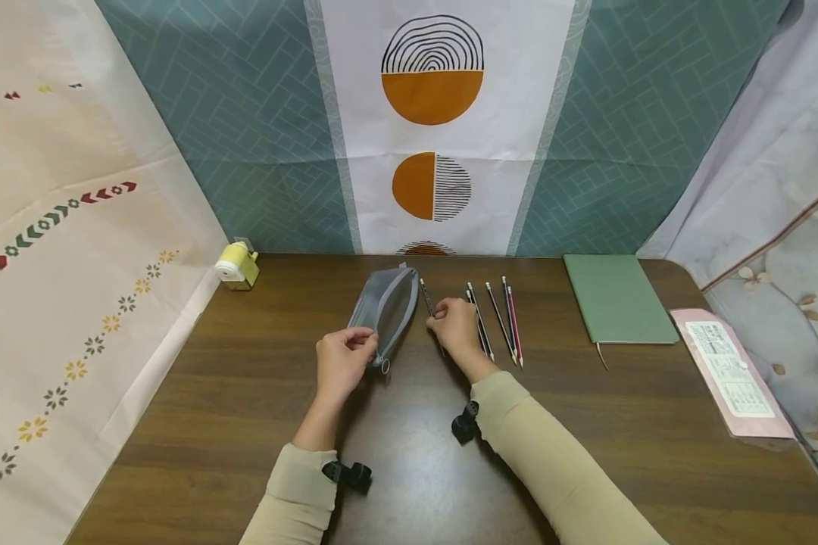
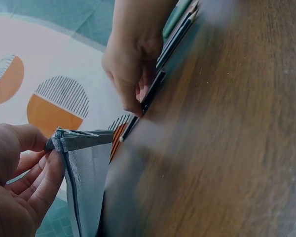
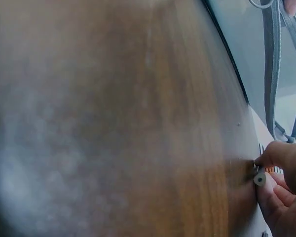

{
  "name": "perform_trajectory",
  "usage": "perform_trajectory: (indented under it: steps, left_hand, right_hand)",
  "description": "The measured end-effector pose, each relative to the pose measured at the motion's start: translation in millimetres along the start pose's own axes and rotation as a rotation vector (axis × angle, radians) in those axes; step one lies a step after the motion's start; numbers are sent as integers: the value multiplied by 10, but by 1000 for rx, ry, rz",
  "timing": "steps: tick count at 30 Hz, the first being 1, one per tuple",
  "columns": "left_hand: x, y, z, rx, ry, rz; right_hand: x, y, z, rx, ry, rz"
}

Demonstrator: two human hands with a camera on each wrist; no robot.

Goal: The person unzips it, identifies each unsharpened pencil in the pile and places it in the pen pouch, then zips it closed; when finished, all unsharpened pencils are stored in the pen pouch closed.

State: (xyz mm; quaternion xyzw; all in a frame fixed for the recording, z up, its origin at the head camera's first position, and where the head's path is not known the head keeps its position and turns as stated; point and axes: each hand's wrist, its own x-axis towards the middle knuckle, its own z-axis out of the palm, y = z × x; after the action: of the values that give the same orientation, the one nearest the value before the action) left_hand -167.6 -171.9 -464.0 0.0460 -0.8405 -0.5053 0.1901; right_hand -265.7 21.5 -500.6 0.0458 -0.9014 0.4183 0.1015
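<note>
A grey mesh zip pouch (image 1: 373,303) lies toward the back of the table with its zipped mouth spread apart. My left hand (image 1: 341,359) pinches the near corner of that mouth, beside the zip pull ring (image 1: 385,366). To the right of the pouch, my right hand (image 1: 458,329) pinches a dark pencil (image 1: 425,292) between thumb and fingers. The right wrist view shows the pencil's blunt end (image 3: 259,178) poking out of the fingertips. Several more pencils (image 1: 515,329), dark ones and a red one, lie on the table just right of this hand.
At the right lies a green notebook (image 1: 620,299) with a ribbon, and beyond it a pink packet (image 1: 732,375) with a white label. A small yellow and white device (image 1: 237,265) stands at the back left corner. Patterned cloths hang around the wooden table (image 1: 245,424).
</note>
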Motion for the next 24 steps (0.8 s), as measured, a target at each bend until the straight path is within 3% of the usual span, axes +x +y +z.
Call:
perform_trajectory:
  steps: [6, 15, 24]
  left_hand:
    - [-9, -3, 12, -3, -2, -4]
    - [-10, -5, 17, -8, -4, 4]
    - [6, 4, 20, -8, -9, 2]
  right_hand:
    - [53, 35, -30, 14, -58, 26]
    - [107, 42, -120, 74, -212, 105]
    - [99, -114, -333, 407, -380, 258]
